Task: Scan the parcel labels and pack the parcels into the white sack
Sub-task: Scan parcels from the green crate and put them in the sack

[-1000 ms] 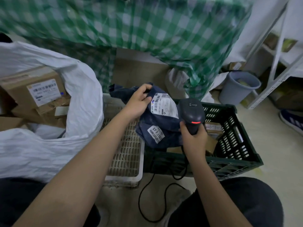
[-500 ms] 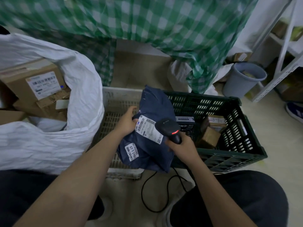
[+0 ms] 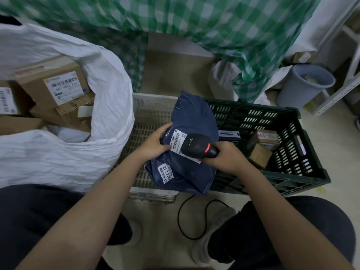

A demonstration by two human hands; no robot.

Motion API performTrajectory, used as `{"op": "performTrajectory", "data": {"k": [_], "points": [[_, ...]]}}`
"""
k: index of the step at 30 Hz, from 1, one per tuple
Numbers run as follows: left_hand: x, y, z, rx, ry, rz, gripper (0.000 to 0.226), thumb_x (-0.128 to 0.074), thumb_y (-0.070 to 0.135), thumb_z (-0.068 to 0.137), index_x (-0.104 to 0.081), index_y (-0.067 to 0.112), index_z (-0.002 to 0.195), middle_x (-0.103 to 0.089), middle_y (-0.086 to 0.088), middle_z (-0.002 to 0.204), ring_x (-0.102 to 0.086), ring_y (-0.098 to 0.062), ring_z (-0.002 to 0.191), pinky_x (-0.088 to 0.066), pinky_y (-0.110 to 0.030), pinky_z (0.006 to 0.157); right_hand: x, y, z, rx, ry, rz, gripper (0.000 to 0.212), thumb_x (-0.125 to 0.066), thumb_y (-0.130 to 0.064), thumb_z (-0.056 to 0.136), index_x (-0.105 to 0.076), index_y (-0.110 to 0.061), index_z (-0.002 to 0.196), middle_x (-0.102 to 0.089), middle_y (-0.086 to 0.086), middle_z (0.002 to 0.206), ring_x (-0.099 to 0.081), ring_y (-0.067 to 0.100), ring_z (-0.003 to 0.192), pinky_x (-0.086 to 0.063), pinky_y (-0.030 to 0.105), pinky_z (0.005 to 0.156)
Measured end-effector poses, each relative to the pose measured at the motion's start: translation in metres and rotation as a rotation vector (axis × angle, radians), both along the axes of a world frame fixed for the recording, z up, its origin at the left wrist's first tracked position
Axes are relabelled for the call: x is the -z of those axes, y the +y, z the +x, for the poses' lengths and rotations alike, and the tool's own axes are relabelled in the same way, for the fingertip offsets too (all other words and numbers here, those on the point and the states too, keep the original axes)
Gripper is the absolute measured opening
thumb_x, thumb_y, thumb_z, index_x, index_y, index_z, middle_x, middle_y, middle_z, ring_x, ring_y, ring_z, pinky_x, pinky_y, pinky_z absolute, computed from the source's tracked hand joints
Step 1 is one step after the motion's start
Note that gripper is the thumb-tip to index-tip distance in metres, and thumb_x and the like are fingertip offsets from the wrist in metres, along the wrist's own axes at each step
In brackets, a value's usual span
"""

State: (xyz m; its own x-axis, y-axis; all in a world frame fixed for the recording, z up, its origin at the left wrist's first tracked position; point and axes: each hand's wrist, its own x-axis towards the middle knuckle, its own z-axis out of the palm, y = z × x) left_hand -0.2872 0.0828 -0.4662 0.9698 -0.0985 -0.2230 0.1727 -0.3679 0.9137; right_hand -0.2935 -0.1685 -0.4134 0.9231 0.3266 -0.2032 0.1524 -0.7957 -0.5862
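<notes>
My left hand (image 3: 155, 145) grips the left edge of a dark blue soft parcel (image 3: 191, 121), thumb on its white barcode label (image 3: 176, 140). A second small label (image 3: 166, 173) shows lower on the bag. My right hand (image 3: 227, 155) holds a black barcode scanner (image 3: 196, 146) with a red light, its head right over the barcode label. The parcel rests across a white crate (image 3: 148, 106) and a dark green crate (image 3: 292, 151). The open white sack (image 3: 109, 106) at the left holds several labelled cardboard boxes (image 3: 52, 84).
Small boxes (image 3: 263, 147) lie inside the green crate. The scanner's black cable (image 3: 182, 217) loops on the floor between my knees. A grey bin (image 3: 303, 84) and white shelf frame (image 3: 348, 75) stand at the right. A green checked cloth (image 3: 194, 26) hangs behind.
The blue parcel came down from mid-air onto the crates. My right hand brought the scanner closer, until its head sits over the barcode label.
</notes>
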Motion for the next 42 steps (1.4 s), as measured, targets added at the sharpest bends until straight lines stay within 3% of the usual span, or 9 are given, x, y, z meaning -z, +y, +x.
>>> {"op": "performTrajectory", "data": {"k": [4,14,19,26,35,42], "points": [[0.002,0.003,-0.007,0.018,0.036,0.031,0.08,-0.063,-0.004,0.085,-0.027,0.028,0.149,-0.042,0.004,0.146,-0.043,-0.011,0.131,-0.037,-0.034,0.11,-0.011,-0.002,0.011,-0.076,0.033,-0.017,0.027,-0.081,-0.03,0.074,-0.056,-0.027,0.064,-0.059,-0.01,0.066,-0.054,0.005,0.062,-0.037,0.017,0.051],[0.021,0.01,-0.017,-0.14,-0.028,0.091,0.07,-0.047,-0.013,0.087,-0.039,0.026,0.144,-0.046,0.0,0.144,-0.049,-0.019,0.127,-0.042,-0.044,0.107,-0.002,-0.003,0.02,-0.123,0.043,-0.077,0.029,-0.076,-0.028,0.078,-0.055,-0.019,0.061,-0.057,-0.005,0.06,-0.055,0.009,0.06,-0.038,0.023,0.05],[0.023,0.01,-0.016,-0.147,-0.036,0.064,0.068,-0.044,-0.014,0.088,-0.041,0.026,0.143,-0.048,-0.001,0.142,-0.051,-0.019,0.126,-0.043,-0.046,0.106,-0.004,-0.008,0.029,-0.143,0.07,-0.149,0.024,-0.074,-0.034,0.077,-0.061,-0.015,0.069,-0.063,0.0,0.067,-0.061,0.018,0.069,-0.05,0.034,0.064],[0.023,0.01,-0.016,-0.158,-0.024,0.069,0.068,-0.045,-0.013,0.088,-0.042,0.03,0.141,-0.05,0.001,0.14,-0.052,-0.019,0.125,-0.043,-0.046,0.106,-0.008,-0.009,0.03,-0.145,0.063,-0.162,0.028,-0.072,-0.026,0.078,-0.053,-0.015,0.06,-0.058,0.001,0.061,-0.058,0.019,0.064,-0.043,0.028,0.056],[0.022,0.01,-0.015,-0.162,-0.02,0.066,0.067,-0.045,-0.011,0.089,-0.042,0.033,0.14,-0.049,0.005,0.141,-0.052,-0.02,0.125,-0.043,-0.047,0.105,-0.01,-0.009,0.029,-0.117,0.073,-0.138,0.027,-0.072,-0.024,0.075,-0.053,-0.015,0.059,-0.059,0.001,0.061,-0.06,0.02,0.066,-0.046,0.03,0.06],[0.017,0.004,-0.015,-0.19,-0.048,0.066,0.057,-0.047,-0.001,0.094,-0.042,0.03,0.142,-0.048,0.009,0.139,-0.052,-0.02,0.124,-0.044,-0.046,0.105,-0.012,-0.01,0.028,-0.113,0.097,-0.157,0.019,-0.071,-0.024,0.076,-0.061,-0.01,0.069,-0.067,0.006,0.067,-0.064,0.02,0.068,-0.052,0.032,0.063]]}}
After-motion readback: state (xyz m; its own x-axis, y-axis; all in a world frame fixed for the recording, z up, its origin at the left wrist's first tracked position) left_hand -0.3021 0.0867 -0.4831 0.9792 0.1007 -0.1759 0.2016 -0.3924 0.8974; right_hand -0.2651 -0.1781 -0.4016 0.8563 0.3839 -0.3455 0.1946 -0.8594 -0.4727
